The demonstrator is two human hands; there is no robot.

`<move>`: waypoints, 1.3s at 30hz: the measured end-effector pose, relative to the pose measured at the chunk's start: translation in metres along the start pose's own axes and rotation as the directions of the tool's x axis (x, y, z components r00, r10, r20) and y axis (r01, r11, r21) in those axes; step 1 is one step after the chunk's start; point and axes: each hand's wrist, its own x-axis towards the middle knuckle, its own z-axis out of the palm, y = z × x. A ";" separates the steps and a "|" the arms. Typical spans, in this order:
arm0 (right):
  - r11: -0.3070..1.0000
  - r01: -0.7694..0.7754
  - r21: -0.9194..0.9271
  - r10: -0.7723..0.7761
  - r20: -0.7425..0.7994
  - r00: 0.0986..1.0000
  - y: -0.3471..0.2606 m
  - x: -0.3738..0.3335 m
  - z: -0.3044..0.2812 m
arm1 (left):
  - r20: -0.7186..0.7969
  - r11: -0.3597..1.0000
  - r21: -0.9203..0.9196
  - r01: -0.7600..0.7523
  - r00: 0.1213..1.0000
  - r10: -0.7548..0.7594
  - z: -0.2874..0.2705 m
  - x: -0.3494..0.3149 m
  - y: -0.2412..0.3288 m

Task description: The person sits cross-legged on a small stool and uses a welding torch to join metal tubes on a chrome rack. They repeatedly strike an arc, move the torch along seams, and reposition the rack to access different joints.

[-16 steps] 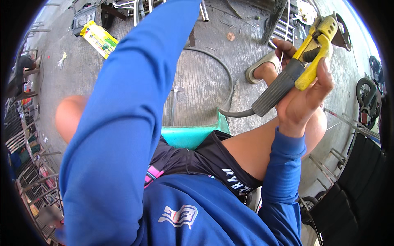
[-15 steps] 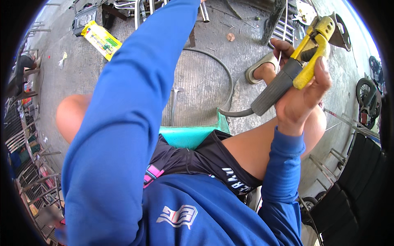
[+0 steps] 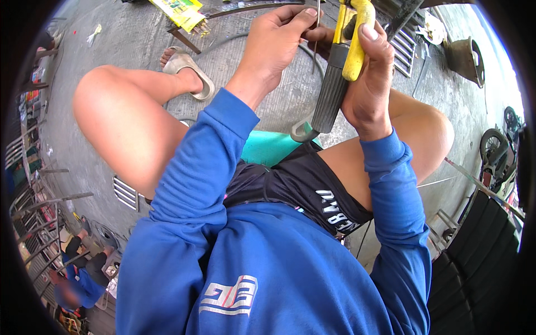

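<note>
Your electrode holder (image 3: pixel 333 81), with a ribbed dark-grey handle and a worn yellow lever, stands slightly tilted in your right fingers (image 3: pixel 375 49), its top cut off by the view's edge. Your thin straight rod (image 3: pixel 318 18) runs near-upright just beside it, at your left fingers (image 3: pixel 296 22).

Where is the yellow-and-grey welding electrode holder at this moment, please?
In the head view, the electrode holder is near the top edge, right of centre, gripped in the right hand, with the left hand just to its left.
</note>
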 end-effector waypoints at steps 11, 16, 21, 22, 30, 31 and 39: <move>0.964 -0.051 -0.260 0.043 -0.038 0.998 -0.031 0.022 0.038 | -0.240 0.610 0.793 -0.003 0.917 0.317 -0.090 -0.035 0.030; 0.722 -0.096 -0.686 0.066 -0.070 0.995 -0.064 0.033 0.034 | -0.074 0.185 0.983 0.011 0.937 0.341 -0.128 -0.028 0.018; 0.344 0.153 -0.927 -0.100 0.126 0.987 -0.020 0.029 0.018 | -0.162 0.163 0.980 0.115 0.937 0.310 -0.137 -0.012 0.008; 0.301 0.102 -0.948 -0.039 0.095 0.995 -0.013 0.027 0.011 | -0.179 0.156 0.978 0.137 0.936 0.302 -0.137 -0.011 0.006; 0.431 0.112 -0.895 -0.063 0.094 0.994 0.002 0.018 0.001 | -0.230 0.217 0.961 0.168 0.925 0.302 -0.141 0.002 -0.003; 0.429 0.097 -0.898 -0.046 0.085 0.995 0.000 0.019 0.003 | -0.217 0.224 0.963 0.149 0.922 0.320 -0.141 0.004 -0.002; 0.436 0.082 -0.896 -0.033 0.075 0.997 0.003 0.025 0.006 | -0.207 0.170 0.972 0.160 0.928 0.310 -0.144 0.003 0.008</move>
